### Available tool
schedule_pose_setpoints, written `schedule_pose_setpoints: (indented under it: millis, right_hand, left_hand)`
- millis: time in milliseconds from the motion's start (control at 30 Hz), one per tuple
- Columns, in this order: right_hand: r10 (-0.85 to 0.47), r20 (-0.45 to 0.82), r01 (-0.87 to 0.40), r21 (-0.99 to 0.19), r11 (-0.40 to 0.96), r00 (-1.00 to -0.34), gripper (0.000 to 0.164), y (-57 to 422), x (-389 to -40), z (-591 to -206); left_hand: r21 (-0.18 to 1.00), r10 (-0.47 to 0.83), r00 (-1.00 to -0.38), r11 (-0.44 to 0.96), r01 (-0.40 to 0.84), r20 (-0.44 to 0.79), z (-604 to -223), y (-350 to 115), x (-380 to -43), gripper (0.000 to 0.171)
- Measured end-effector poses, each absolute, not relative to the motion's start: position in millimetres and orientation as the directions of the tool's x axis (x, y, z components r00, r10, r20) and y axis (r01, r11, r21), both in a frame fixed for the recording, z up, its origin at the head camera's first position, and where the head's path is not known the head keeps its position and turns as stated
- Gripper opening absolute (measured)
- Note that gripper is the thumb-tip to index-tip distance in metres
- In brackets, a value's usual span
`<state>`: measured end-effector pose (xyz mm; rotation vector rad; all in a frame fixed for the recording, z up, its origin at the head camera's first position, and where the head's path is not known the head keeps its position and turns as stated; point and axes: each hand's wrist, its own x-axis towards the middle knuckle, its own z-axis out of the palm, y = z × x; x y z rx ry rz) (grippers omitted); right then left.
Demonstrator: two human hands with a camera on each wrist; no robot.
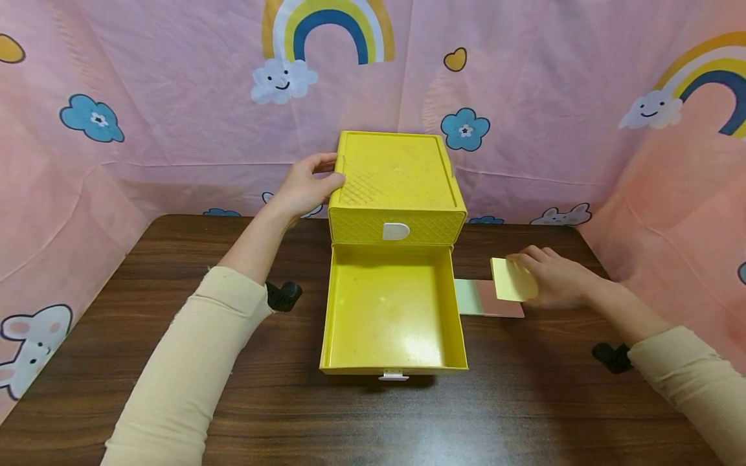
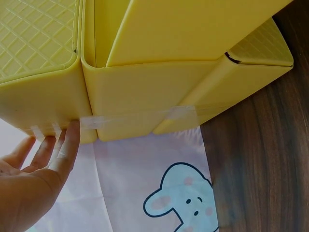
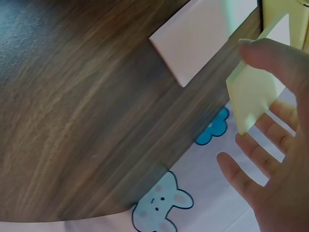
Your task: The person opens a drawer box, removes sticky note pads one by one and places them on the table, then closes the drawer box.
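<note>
A yellow two-drawer box [image 1: 399, 171] stands on the table, its lower drawer [image 1: 387, 310] pulled out and its upper one closed. My left hand [image 1: 305, 184] rests against the box's left side near the top back, thumb at the top edge; in the left wrist view its outstretched fingers [image 2: 70, 145] touch the yellow wall. Right of the drawer, my right hand [image 1: 556, 278] pinches a pale yellow sticky note pad [image 1: 513, 279] between thumb and fingers, raised over the table. Below it lie a pink pad [image 1: 501, 307] and a mint green pad [image 1: 468, 296], side by side.
The dark wooden table [image 1: 233, 395] carries everything. A pink curtain [image 1: 198, 97] with rainbows, clouds and rabbits hangs behind and at both sides. The open drawer juts toward the table's front, with a white handle [image 1: 394, 375]. Clear tape [image 2: 91, 122] runs along the box.
</note>
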<state>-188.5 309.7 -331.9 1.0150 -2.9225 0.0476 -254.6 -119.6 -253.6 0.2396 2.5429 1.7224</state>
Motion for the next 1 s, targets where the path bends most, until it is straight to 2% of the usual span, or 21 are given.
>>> schedule_pose_setpoints:
  millis: [567,1000]
  right_hand:
    - [-0.590,0.025,-0.590,-0.018,0.807,-0.807,0.074,335.5,-194.3,-354.5]
    - [-0.537,-0.059,-0.536,-0.032,0.844,-0.842,0.075,351.2,-197.3,-367.2]
  left_hand:
    - [0.923,0.155,-0.988,0.376,0.084,0.026,-253.7,-119.3,-255.6,0.054]
    - [0.925,0.154,-0.988,0.368,0.090,0.035,-255.0,-119.4,-255.2,0.053]
